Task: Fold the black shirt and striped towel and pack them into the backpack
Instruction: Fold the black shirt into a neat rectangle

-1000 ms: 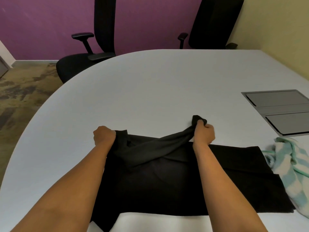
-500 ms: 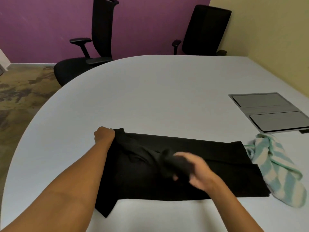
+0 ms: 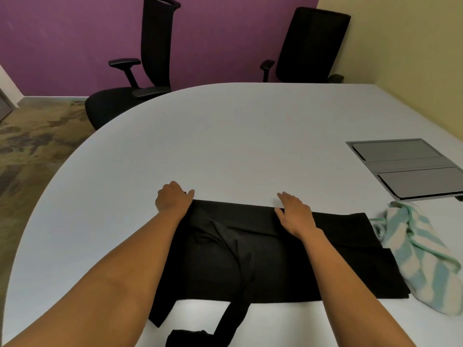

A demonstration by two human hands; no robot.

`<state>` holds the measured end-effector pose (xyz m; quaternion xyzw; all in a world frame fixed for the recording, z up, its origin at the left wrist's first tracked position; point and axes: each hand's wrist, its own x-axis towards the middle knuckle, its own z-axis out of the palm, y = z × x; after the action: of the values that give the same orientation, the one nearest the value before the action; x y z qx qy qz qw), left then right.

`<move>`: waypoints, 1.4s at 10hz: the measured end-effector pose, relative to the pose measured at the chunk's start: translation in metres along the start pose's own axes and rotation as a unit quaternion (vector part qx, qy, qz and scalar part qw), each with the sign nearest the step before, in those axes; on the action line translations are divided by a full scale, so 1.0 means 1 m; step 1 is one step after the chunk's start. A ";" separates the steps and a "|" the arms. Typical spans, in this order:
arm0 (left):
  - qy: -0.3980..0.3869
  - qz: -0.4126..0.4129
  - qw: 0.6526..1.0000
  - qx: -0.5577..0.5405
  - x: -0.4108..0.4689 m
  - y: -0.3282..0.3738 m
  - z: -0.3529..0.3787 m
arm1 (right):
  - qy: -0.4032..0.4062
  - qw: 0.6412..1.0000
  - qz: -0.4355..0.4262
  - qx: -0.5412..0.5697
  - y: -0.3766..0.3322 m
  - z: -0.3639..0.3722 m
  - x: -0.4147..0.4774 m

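Observation:
The black shirt (image 3: 250, 259) lies spread across the near part of the white table (image 3: 238, 136), with one sleeve trailing over the near edge. My left hand (image 3: 172, 197) grips the shirt's far left corner, fingers curled over the cloth. My right hand (image 3: 294, 212) lies flat on the shirt's far edge, fingers straight and reaching onto the table. The striped towel (image 3: 423, 259), white and mint green, sits crumpled against the shirt's right end. No backpack is in view.
A grey flip-lid panel (image 3: 406, 166) is set into the table at the right. Two black office chairs (image 3: 140, 78) (image 3: 310, 46) stand beyond the far edge, before a purple wall. Patterned carpet lies to the left.
My right hand let go of the sleeve it held up, swept it toward me over the shirt, and now lies flat on the far edge. The left hand kept its corner.

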<state>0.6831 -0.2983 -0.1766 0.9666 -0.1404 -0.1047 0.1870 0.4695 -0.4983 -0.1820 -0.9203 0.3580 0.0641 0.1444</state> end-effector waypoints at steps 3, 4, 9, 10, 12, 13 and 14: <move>-0.044 -0.045 0.998 0.032 0.015 0.005 0.024 | -0.099 0.993 0.056 -0.027 0.013 0.047 0.018; -0.034 -0.063 0.997 -0.019 0.016 0.005 0.021 | -0.087 0.994 0.060 -0.020 0.015 0.050 0.019; 0.004 -0.121 0.962 -0.244 0.026 -0.043 0.017 | -0.076 0.995 0.069 -0.018 0.014 0.053 0.018; 0.019 -0.032 0.984 -0.173 0.024 -0.039 0.014 | -0.072 0.995 0.067 -0.021 0.015 0.054 0.018; 0.006 0.029 1.000 0.006 0.037 -0.026 0.005 | -0.069 0.995 0.067 -0.022 0.014 0.055 0.019; 0.003 -0.045 0.999 -0.011 0.042 -0.018 0.000 | -0.068 0.995 0.069 -0.023 0.015 0.056 0.019; -0.024 -0.138 0.982 -0.126 0.052 -0.021 -0.001 | -0.069 0.995 0.069 -0.022 0.015 0.056 0.018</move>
<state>0.7375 -0.2954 -0.1920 0.9425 0.0047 -0.1693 0.2880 0.4720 -0.5033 -0.2425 -0.8899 0.4081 0.1450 0.1431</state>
